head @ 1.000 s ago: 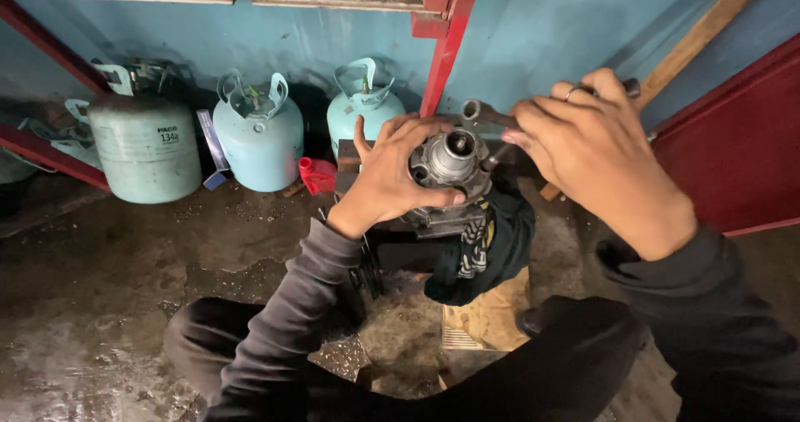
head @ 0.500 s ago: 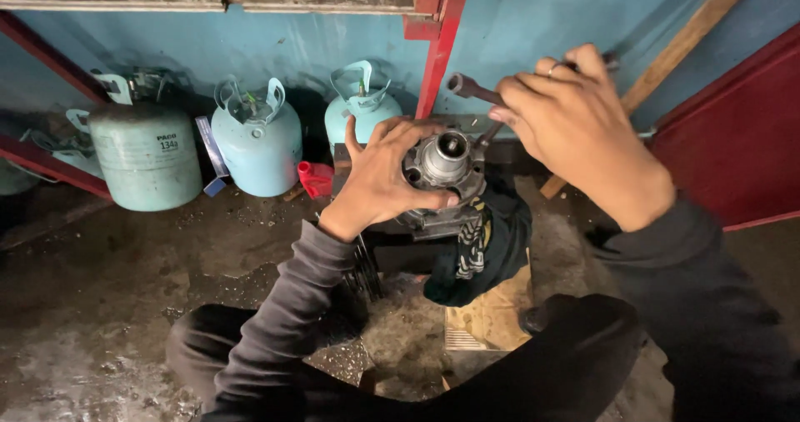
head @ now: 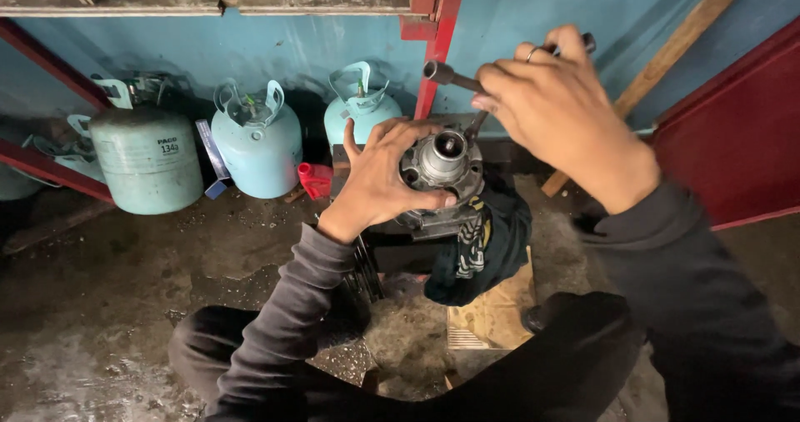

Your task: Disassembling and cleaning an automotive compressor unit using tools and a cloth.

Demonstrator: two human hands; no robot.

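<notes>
I am looking down at my two hands. My left hand (head: pixel 379 180) is wrapping its fingers around a round metal part (head: pixel 442 165), holding it tight from the side. The part is sitting on top of a dark block (head: pixel 408 247) on the floor, with a dark cloth (head: pixel 483 247) hanging just beside it. My right hand (head: pixel 554 109) is closing around a metal wrench (head: pixel 450 74), above the part. The wrench's thin end is pointing down at the rim of the part. Three pale blue gas tanks (head: pixel 254 143) are standing against the blue wall (head: pixel 275 47), behind my hands. A red can (head: pixel 315 179) is lying near them.
</notes>
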